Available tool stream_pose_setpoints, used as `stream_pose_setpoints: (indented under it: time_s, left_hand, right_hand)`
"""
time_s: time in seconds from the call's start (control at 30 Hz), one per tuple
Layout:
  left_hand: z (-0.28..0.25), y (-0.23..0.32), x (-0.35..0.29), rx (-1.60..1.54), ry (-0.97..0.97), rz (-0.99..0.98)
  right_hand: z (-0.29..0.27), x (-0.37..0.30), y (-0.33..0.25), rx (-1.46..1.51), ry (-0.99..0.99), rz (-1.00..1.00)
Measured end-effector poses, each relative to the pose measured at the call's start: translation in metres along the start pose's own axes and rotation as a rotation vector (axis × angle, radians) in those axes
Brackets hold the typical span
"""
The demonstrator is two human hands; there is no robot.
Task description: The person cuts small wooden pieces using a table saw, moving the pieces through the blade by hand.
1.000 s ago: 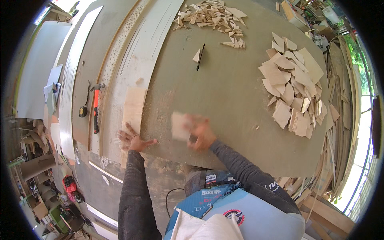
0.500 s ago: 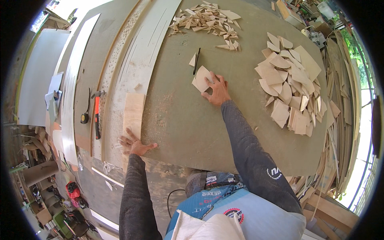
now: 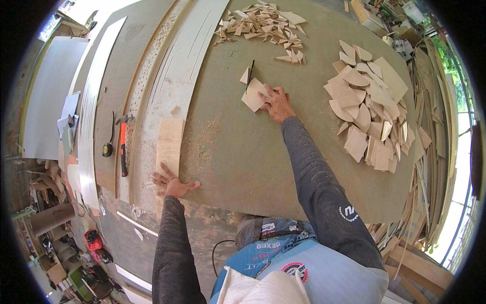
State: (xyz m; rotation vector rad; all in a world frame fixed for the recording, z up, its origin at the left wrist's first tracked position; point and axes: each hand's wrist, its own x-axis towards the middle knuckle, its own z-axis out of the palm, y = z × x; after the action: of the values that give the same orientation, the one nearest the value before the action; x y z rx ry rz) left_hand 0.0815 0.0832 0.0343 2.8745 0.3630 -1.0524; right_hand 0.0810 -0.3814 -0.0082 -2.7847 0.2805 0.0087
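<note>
My right hand (image 3: 277, 104) has its fingers closed on the near right side of a small, pale plywood piece (image 3: 251, 97), which lies on the greenish-brown tabletop (image 3: 243, 152). The piece's far edge meets a narrow dark strip, seemingly a saw blade (image 3: 250, 73). Left of that strip lies a small triangular offcut (image 3: 244, 75). At the near left, my left hand (image 3: 173, 185) rests with spread fingers on the near end of a light wooden board (image 3: 170, 142). Its thumb points right, over the tabletop.
Curved and angular plywood pieces (image 3: 367, 101) are heaped at the right. Small pointed scraps (image 3: 263, 24) lie at the far side. Left of the long white board (image 3: 195, 50) are an orange-handled hammer (image 3: 123, 147) and a tape measure (image 3: 107, 149). Sawdust (image 3: 203, 142) is scattered mid-table.
My right hand has shifted slightly away from me, and the plywood piece has turned, with its far edge now at the dark strip. My left hand stays in place.
</note>
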Motion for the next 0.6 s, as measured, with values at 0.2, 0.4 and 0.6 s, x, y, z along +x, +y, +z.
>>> stream_pose_setpoints:
  time_s: [0.2, 0.4, 0.6]
  left_hand:
    - [-0.002, 0.002, -0.001, 0.000, -0.020, -0.007]
    - [-0.002, 0.002, -0.001, 0.000, -0.028, -0.004]
    - [-0.003, 0.003, -0.003, 0.005, -0.016, 0.007]
  right_hand:
    - [-0.003, 0.006, 0.005, -0.022, 0.006, -0.027]
    - [-0.002, 0.010, 0.011, -0.021, 0.040, -0.040]
    - [0.000, 0.011, 0.017, 0.003, -0.022, -0.058]
